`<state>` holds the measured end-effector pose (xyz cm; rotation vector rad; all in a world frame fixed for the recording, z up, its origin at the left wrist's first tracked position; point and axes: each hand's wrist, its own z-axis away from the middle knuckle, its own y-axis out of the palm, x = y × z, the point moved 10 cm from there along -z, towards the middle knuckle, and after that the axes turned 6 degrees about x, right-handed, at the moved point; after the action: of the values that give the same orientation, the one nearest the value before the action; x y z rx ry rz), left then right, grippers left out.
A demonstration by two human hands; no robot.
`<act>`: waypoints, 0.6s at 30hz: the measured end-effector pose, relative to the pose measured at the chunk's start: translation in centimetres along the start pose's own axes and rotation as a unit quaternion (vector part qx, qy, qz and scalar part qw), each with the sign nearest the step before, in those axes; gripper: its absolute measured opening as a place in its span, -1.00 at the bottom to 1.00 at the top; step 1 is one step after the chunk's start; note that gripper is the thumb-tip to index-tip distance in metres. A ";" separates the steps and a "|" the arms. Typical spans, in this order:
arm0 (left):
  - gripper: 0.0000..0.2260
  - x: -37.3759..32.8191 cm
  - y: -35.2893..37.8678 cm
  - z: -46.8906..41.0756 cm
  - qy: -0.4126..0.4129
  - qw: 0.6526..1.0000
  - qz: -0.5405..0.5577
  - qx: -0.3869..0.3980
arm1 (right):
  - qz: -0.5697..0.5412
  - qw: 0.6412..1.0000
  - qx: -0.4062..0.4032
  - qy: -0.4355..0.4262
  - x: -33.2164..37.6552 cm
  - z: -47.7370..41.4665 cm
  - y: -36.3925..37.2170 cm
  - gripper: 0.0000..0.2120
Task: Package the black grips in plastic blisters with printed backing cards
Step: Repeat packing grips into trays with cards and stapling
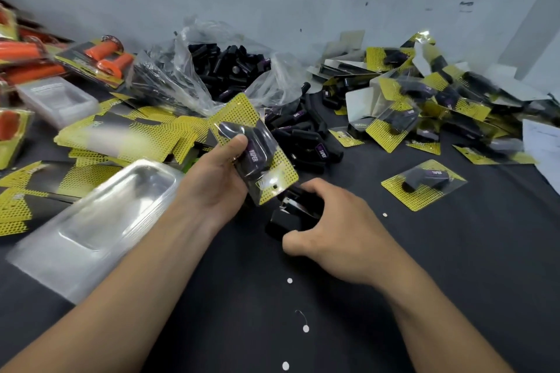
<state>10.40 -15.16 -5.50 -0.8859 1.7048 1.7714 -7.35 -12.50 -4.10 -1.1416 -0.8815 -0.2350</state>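
Observation:
My left hand (pixel 216 172) grips a blister pack (pixel 257 145): a clear blister with black grips over a yellow dotted backing card, tilted up above the table. The pack's lower edge sits at the jaws of a black stapler (pixel 292 213) that my right hand (pixel 330 227) holds from above, fingers curled over it. Loose black grips (pixel 306 136) lie heaped just behind the pack, and more fill an open plastic bag (pixel 230 70).
Empty clear blisters (pixel 100 221) lie stacked at the left beside flat yellow backing cards (pixel 127 136). Finished packs (pixel 424 182) pile up at the right. Orange grip packs (pixel 100 60) sit at the far left. The dark table (pixel 454 251) meets a grey wall behind.

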 end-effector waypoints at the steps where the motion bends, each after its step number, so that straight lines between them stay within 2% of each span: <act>1: -0.70 0.0 0.3 0.1 -0.003 1.000 0.011 0.014 | -0.011 1.000 0.000 -0.012 0.1 0.3 0.1 -0.47; 4: -0.69 0.0 1.6 0.5 -0.002 0.998 0.019 0.067 | -0.064 0.997 -0.008 -0.033 0.4 0.9 -0.3 -0.49; 8: -0.68 0.1 2.7 1.1 -0.006 0.995 0.004 0.102 | -0.188 0.981 0.006 -0.056 1.0 1.0 -0.5 -0.54; 13: -0.55 -0.1 3.1 1.6 0.000 0.996 -0.005 0.092 | -0.204 0.977 -0.005 -0.060 0.9 0.8 -0.2 -0.54; 18: -0.59 -0.1 3.4 1.8 -0.003 0.995 -0.029 0.093 | -0.219 0.974 -0.028 -0.053 0.9 0.8 0.1 -0.54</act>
<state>7.69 -13.58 -3.23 -0.8395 1.7876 1.5464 -7.10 -11.52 -3.39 -1.0066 -1.2258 -0.5667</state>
